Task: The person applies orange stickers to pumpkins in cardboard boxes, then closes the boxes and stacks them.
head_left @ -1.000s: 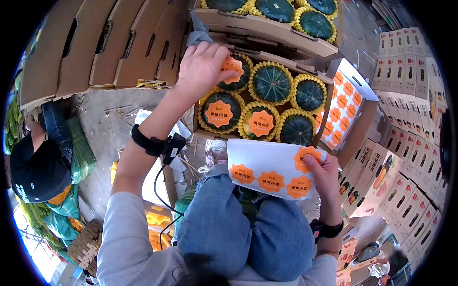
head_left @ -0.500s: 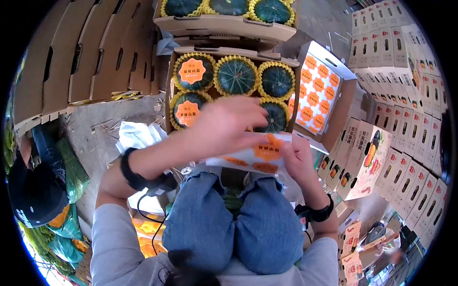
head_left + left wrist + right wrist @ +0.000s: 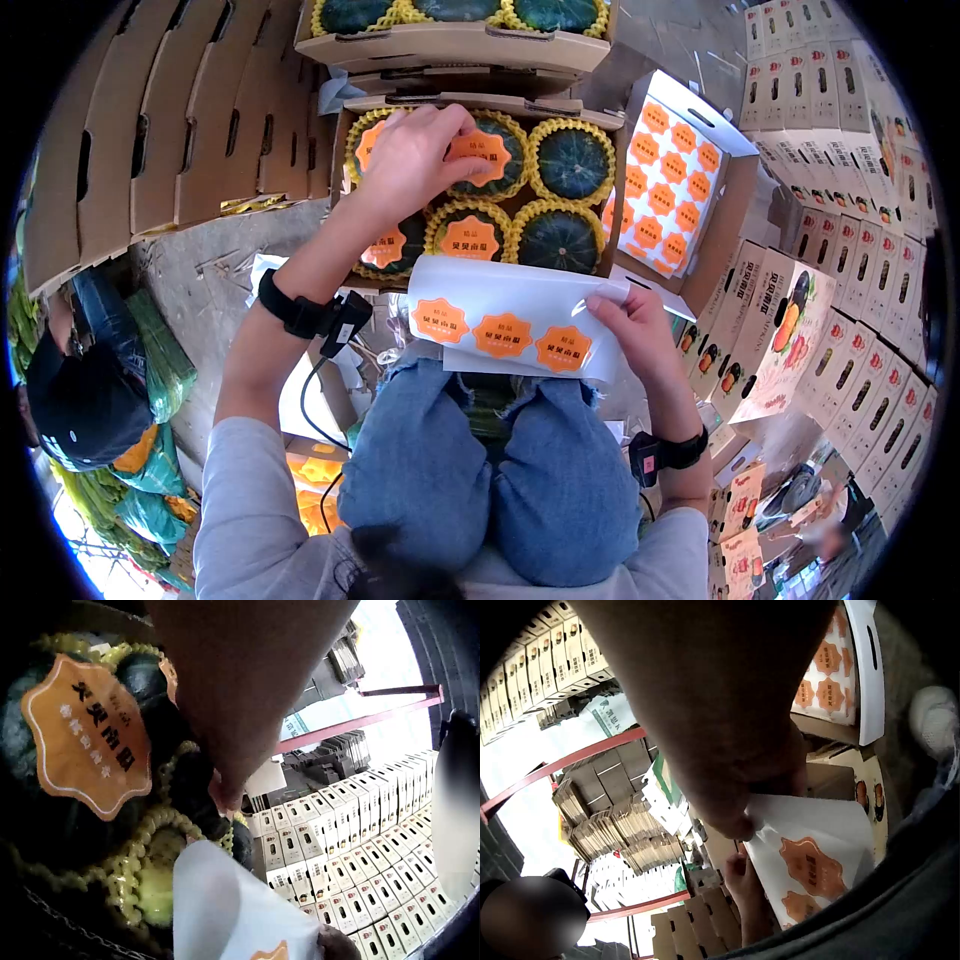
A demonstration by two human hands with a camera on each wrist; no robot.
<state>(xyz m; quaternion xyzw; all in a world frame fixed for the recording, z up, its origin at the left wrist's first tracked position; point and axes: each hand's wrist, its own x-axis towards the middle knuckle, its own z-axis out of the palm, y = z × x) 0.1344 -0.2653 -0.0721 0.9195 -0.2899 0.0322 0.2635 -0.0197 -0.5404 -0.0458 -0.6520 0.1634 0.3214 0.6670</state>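
Note:
My left hand is over the open carton, its thumb and fingers pinching an orange scalloped sticker against the upper middle squash. Green squashes in yellow foam nets fill this carton. Orange stickers lie on both left squashes and on the lower middle one; the upper right squash and lower right squash are bare. Above the knees, my right hand grips the right end of a white sticker sheet between thumb and fingers. Three stickers show along its lower edge.
A box with stacked sticker sheets stands right of the carton. Behind is another carton of squashes. Flattened-looking brown cartons line the left, printed cartons the right. A person in a dark cap is at far left.
My left hand went from the upper left squash down to the sheet, then up to the upper middle squash with a sticker. The sheet's upper right sticker is gone; my right hand kept its hold.

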